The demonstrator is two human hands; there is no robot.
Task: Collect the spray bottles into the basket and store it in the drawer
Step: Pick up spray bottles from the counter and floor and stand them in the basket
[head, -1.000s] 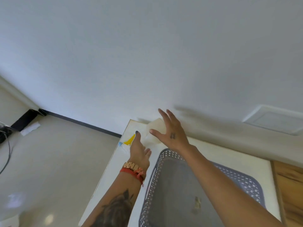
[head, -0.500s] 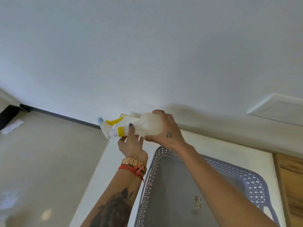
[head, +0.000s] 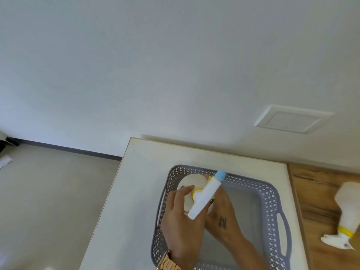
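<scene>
Both my hands on one spray bottle [head: 202,193], upright over the basket's [head: 272,193] far left corner, spray head up, long axis vertical. Left hand [head: 181,217] curled round neck and body; right hand [head: 222,215] cupped against its other side. Straight down puts it in. Second bottle [head: 348,205] lies on the wood counter [head: 319,191], right of basket, head toward me; right hand nearer.
</scene>
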